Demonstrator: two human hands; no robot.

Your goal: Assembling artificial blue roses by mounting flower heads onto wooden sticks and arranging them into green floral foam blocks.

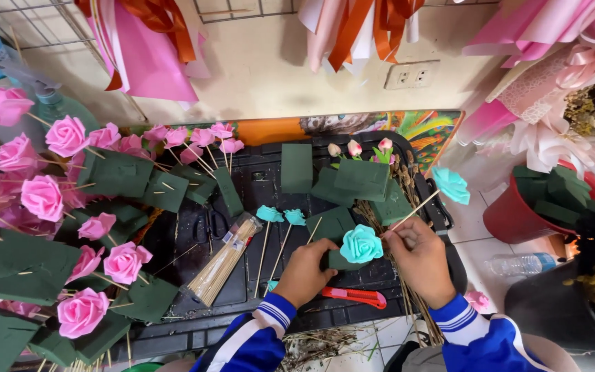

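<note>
My left hand grips a small dark green foam block with a teal foam rose stuck in its top. My right hand pinches a thin wooden skewer that slants up to the right and carries a second teal rose at its tip. Both hands hover over a black tray. Two more teal roses on sticks stand just left of my left hand.
Many pink foam roses on skewers sit in green foam blocks at left. A clear bag of skewers, a red utility knife, scissors, a red bucket of foam and a plastic bottle lie around.
</note>
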